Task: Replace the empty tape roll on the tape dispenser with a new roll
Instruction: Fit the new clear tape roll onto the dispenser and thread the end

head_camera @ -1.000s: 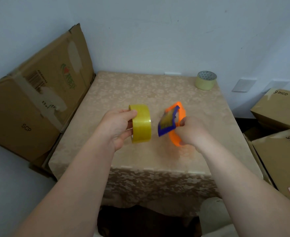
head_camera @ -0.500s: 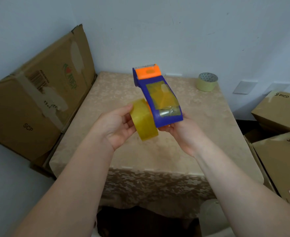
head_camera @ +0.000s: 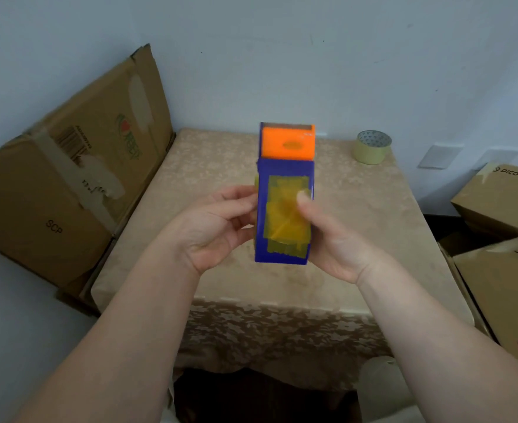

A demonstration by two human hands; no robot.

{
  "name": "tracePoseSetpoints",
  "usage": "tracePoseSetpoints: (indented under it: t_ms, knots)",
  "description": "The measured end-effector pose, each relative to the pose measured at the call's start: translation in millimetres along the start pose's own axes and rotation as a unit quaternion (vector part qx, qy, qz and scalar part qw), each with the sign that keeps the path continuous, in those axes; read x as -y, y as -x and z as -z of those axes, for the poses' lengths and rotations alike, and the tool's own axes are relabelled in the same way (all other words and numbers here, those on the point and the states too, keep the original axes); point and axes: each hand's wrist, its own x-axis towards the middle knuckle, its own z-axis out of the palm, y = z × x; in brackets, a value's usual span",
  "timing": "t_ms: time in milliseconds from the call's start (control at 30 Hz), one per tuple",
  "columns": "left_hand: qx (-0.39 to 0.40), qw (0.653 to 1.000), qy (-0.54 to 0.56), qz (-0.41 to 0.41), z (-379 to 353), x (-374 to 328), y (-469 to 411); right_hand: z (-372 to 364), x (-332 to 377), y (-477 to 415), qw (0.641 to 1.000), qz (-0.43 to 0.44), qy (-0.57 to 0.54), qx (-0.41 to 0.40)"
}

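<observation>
While both hands hold the work in mid-air above the table (head_camera: 373,239), the step in hand appears to be seating the new roll into the tape dispenser (head_camera: 285,209); the next move likely calls for pressing the roll home on its hub, then drawing the free end up to the cutter, though the hub itself is hidden. Nearest item: left hand (head_camera: 218,227), at 9 o'clock of the dispenser, fingers curled against its left flank, where a yellow sliver of the new roll (head_camera: 256,184) shows; whether they pinch the roll or only steady it cannot be told. Right hand (head_camera: 334,239), at 3 o'clock, grips the dispenser, thumb laid across its face. Dispenser: blue body, held upright, yellowish tape scraps stuck over the front panel, orange head at 12 o'clock. Beyond, at 1 o'clock on the table's far corner: a pale tape roll (head_camera: 372,148), standing apart. Cardboard boxes (head_camera: 68,184) lean at 10 o'clock.
</observation>
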Motion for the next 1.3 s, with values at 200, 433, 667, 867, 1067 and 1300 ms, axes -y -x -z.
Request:
tracePoseSetpoints:
  t_ms: [200, 433, 667, 867, 1067, 1300]
  knots:
    - [-0.040, 0.976, -0.214, 0.014, 6, -8, 5, 5, -7, 0, 0.989, -0.013, 0.142, -0.036]
    - [-0.097, 0.979, -0.177, -0.008, 13, -23, 8, 8, -12, 1, 0.796, 0.015, 0.600, -0.075]
    - [-0.091, 0.925, -0.348, -0.124, -1, -12, 11, 7, -15, -2, 0.687, 0.065, 0.710, -0.138]
    - [-0.110, 0.861, -0.435, -0.241, -11, -8, 13, 9, -10, 1, 0.679, 0.096, 0.709, -0.164]
    - [-0.089, 0.956, -0.244, -0.136, -9, -6, 8, 11, -7, 0, 0.683, 0.096, 0.708, -0.154]
    - [0.012, 0.994, -0.104, -0.018, -5, -6, 5, 14, -10, -3, 0.677, 0.170, 0.704, -0.136]
